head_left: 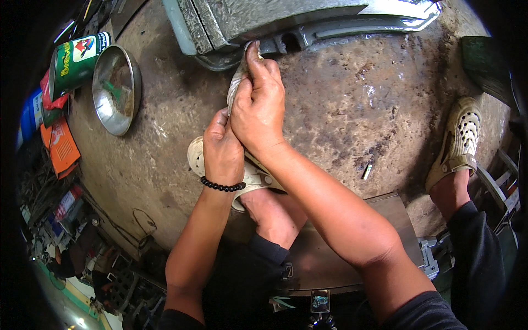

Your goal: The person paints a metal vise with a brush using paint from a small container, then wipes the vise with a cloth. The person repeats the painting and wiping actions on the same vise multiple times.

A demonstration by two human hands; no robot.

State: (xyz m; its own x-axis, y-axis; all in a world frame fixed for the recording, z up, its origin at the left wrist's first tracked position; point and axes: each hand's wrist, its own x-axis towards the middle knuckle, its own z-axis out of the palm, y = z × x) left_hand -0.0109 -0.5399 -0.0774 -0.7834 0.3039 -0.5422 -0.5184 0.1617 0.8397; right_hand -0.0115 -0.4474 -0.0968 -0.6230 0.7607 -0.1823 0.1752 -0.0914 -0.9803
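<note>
Taking the grey metal housing [286,22] at the top as my landmark: far to its left I see a green can [77,58] lying on its side, with a steel bowl [116,82] just beside it on the stained concrete floor [357,110]. Below the housing, my left hand [223,154], with a black bead bracelet [221,187] at its wrist, has its fingers closed on a pale rag [236,85]. My right hand [261,104] grips the same rag, pressing it against the housing's lower edge.
</note>
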